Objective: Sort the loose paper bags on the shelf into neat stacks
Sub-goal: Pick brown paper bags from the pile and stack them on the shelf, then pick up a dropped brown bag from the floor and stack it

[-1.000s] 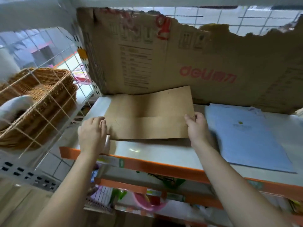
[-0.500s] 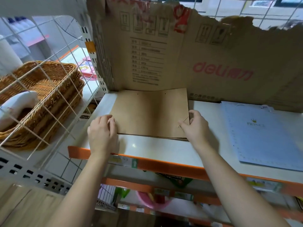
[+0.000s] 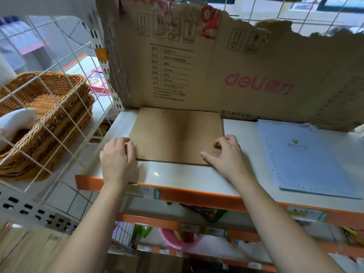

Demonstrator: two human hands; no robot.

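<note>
Brown bag stack (image 3: 177, 138), tilted a second ago, lies flat on shelf (image 3: 183, 179); left hand (image 3: 118, 160) rests relaxed, right hand (image 3: 226, 155) grip unclear.

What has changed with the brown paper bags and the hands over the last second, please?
The brown paper bags, held raised off the shelf a second ago, now lie flat on it, their far edge by the cardboard sheet. The left hand and right hand no longer lift them and rest at the near corners. The blue bag and the wicker baskets stayed put.
</note>
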